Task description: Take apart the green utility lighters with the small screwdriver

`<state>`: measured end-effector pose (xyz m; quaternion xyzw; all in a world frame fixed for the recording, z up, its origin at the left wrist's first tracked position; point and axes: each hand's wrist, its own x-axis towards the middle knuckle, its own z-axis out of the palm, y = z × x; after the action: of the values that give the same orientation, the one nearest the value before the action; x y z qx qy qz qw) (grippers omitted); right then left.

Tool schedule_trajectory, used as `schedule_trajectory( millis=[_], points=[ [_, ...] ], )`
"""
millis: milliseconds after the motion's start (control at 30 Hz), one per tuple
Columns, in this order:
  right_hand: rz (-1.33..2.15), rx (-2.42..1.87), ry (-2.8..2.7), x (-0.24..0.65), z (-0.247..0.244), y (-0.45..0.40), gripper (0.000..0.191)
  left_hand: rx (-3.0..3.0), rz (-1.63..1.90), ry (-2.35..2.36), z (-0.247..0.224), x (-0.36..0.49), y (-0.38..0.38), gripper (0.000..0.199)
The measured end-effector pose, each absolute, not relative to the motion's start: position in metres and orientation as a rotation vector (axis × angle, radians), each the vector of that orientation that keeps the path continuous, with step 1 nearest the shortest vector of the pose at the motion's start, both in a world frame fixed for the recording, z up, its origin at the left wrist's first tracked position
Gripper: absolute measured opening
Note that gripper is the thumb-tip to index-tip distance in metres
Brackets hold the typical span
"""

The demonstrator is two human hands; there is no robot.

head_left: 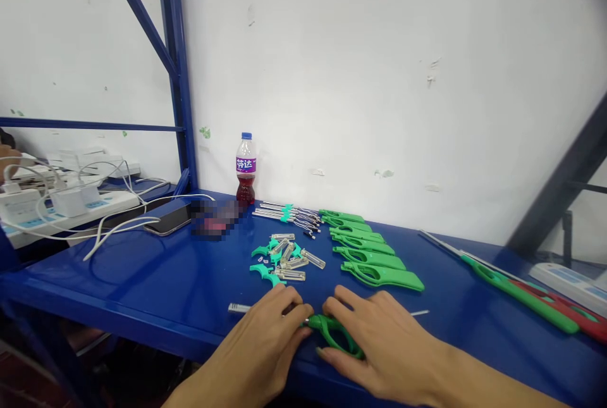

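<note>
My right hand (379,338) is closed around a green lighter handle (327,326) with a looped trigger guard, low over the table's front edge. My left hand (270,338) pinches the lighter's metal tube where it meets the handle. The tube's slotted silver end (238,308) sticks out to the left of that hand; my fingers cover its middle. Beyond my hands lie clear fuel tanks (294,263) and teal triggers (262,271) in a loose pile. Several green lighter handle shells (386,276) form a row to the right. Metal tubes with wires (275,213) lie behind the pile.
A bottle of dark red drink (245,171) stands against the wall. Left are a phone (168,218), white cables and power strips (99,205). Long green (521,294) and red lighters and a white power strip (569,284) lie right. A thin white rod (420,313) shows beside my right hand.
</note>
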<state>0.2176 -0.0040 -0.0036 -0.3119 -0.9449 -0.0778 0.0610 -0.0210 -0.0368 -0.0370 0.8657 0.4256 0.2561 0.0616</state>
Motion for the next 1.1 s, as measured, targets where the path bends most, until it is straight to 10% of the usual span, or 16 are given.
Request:
schedule_trajectory(
  millis=[533,1100],
  points=[
    [-0.251,-0.804,-2.450,0.224,-0.003,0.005,0.012,2.316,0.971,1.255,-0.037,-0.020,-0.033,0.017],
    [-0.343,-1.221,-2.728,0.331,0.008,0.002,0.040,2.726,1.077,1.211,-0.035,-0.017,-0.035,0.040]
  ],
)
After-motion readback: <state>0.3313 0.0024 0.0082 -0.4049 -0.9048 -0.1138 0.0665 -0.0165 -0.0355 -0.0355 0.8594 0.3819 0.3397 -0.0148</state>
